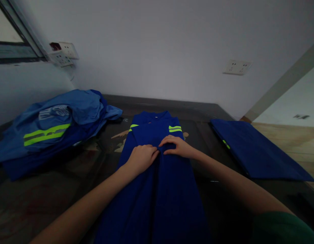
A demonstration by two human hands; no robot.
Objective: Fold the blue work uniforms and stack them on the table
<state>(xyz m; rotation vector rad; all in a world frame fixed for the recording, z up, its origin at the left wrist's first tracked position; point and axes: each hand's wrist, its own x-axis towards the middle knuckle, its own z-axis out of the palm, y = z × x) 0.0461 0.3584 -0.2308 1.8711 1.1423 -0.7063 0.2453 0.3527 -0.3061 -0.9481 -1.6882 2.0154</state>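
Observation:
A dark blue work jacket (176, 183) with yellow-green reflective bands lies lengthwise before me, its collar at the far end and its front parted below my hands. My left hand (143, 156) is closed on the front edge of the jacket near the middle, fingers pinching the cloth. Just beside it my right hand (177, 146) curves over the other front edge, thumb and fingertips at the fabric close to the left fingers. What lies between the fingertips is too small to make out beyond the cloth.
A heap of blue clothes (78, 112) with reflective bands lies on the left of the dark table (200, 113). On the right a folded blue garment (261, 149) lies flat. Behind the table stands a pale wall (152, 51) with a socket plate (237, 67).

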